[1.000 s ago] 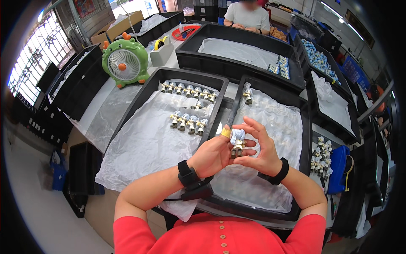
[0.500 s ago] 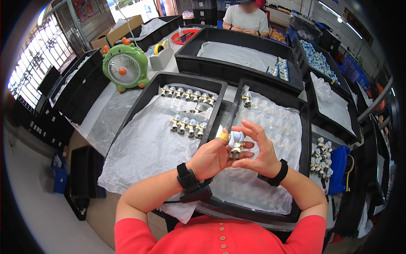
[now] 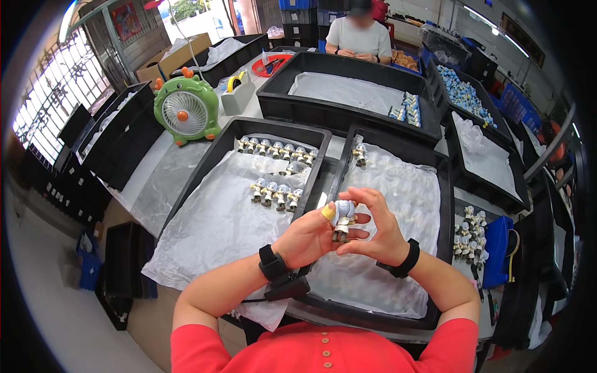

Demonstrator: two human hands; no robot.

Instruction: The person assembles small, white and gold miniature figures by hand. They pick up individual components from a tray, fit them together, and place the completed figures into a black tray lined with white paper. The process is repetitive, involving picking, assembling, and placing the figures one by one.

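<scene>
Between my hands, above the near right tray, a small figurine (image 3: 343, 217) stands upright, with pale blue hair, a white outfit and dark feet. My left hand (image 3: 305, 236) is closed on its left side; a yellow cover wraps the thumb tip. From the right, my right hand (image 3: 388, 235) curls around the figurine, index finger at its head and thumb by its feet. Similar figurines (image 3: 273, 194) lie in rows in the left black tray (image 3: 186, 189), on white sheeting. One more figurine (image 3: 359, 153) lies at the top of the right black tray (image 3: 445, 205), where translucent sheeting covers further rows.
A green fan (image 3: 186, 112) and a tape dispenser (image 3: 238, 93) stand at the back left. Beyond is a large black tray (image 3: 348, 115) holding some blue figurines. Loose figurines (image 3: 471, 236) and a blue bin (image 3: 499, 252) sit at the right. A person (image 3: 359, 37) sits across the table.
The figurine and both hands have shifted slightly down in view, and my right fingers have drawn closer around it. The whole view has tilted a little.
</scene>
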